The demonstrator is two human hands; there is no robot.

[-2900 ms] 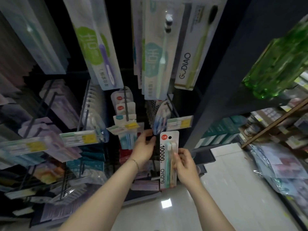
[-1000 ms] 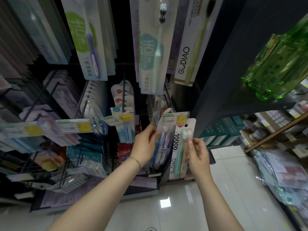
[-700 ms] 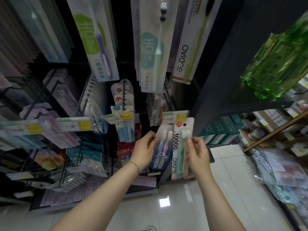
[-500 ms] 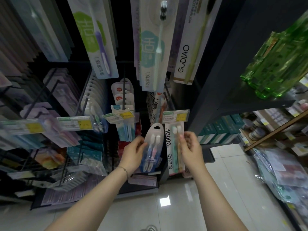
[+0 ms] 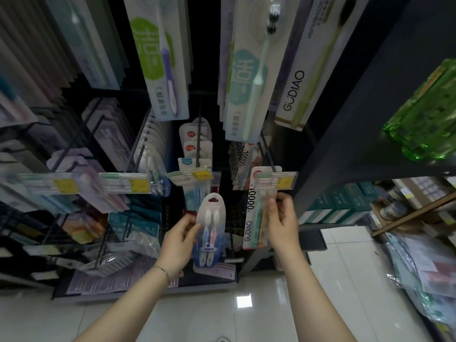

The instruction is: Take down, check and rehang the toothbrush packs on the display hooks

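My left hand (image 5: 178, 239) holds a rounded blister pack (image 5: 210, 228) with a blue and a pink toothbrush, off the hooks and upright in front of the rack. My right hand (image 5: 281, 219) pinches a white GUDIAO "10000" pack (image 5: 254, 213) with a green and an orange brush. The top of that pack sits behind the price tag (image 5: 276, 181) at the tip of a black display hook (image 5: 267, 154). More "10000" packs (image 5: 240, 164) hang further back on that hook.
Rows of black hooks with price tags (image 5: 125, 182) carry other toothbrush packs to the left. Long single-brush packs (image 5: 249, 70) hang overhead. A dark shelf upright (image 5: 345, 114) stands to the right, with a green glass item (image 5: 427, 114) on it. White tiled floor (image 5: 222, 312) lies below.
My left hand has pulled the blue-and-pink pack off its hook and lowered it to the left. My right hand has raised the "10000" pack up to the hook's price tag.
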